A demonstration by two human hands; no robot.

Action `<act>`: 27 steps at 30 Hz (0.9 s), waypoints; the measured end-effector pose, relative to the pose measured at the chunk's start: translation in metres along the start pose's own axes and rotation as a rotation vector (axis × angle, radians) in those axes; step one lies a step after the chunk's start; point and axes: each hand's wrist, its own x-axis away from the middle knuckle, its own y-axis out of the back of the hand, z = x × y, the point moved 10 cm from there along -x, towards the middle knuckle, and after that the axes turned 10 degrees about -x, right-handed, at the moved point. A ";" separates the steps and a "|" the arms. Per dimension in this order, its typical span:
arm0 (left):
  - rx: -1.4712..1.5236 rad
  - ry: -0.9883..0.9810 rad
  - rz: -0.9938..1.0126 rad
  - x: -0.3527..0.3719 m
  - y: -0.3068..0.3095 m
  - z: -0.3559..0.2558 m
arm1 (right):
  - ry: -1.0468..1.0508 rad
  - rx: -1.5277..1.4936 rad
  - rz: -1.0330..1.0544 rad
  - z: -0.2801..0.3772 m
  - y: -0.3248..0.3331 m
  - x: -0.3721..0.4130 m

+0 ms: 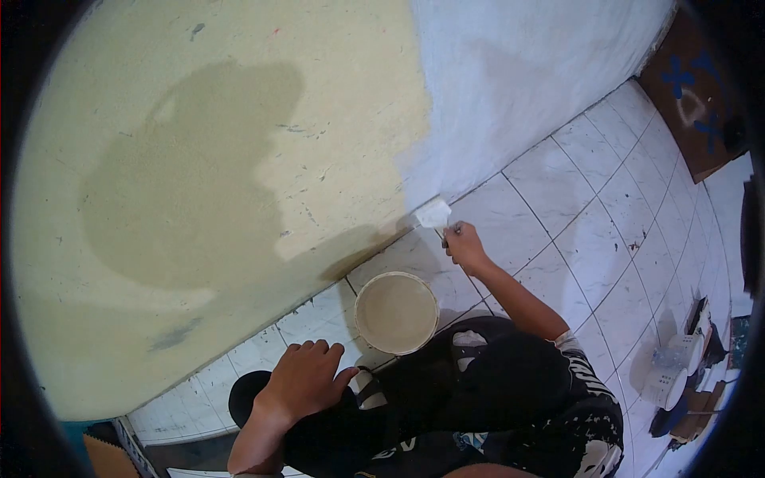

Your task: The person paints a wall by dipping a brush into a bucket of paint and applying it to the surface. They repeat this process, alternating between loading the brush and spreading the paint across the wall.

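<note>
My right hand [464, 245] is closed round the handle of a paintbrush [433, 213]. The brush's wide white bristles are at the foot of the wall [343, 135], just where it meets the floor. White paint covers the wall's right part; the left part is yellow with scuffs and chips. A round bucket [396, 313] stands on the tiles between my hands, in front of my legs. My left hand [307, 381] lies over my left knee, holding nothing, thumb apart from the fingers.
White floor tiles [550, 187] run along the wall. A brown board with blue marks [689, 92] stands at the upper right. White plastic pieces and other items [673, 370] lie at the right. A brown panel [111, 456] shows at the lower left.
</note>
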 end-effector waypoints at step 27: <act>0.000 -0.041 -0.067 0.010 0.002 -0.003 | 0.132 -0.291 0.178 0.075 -0.012 0.053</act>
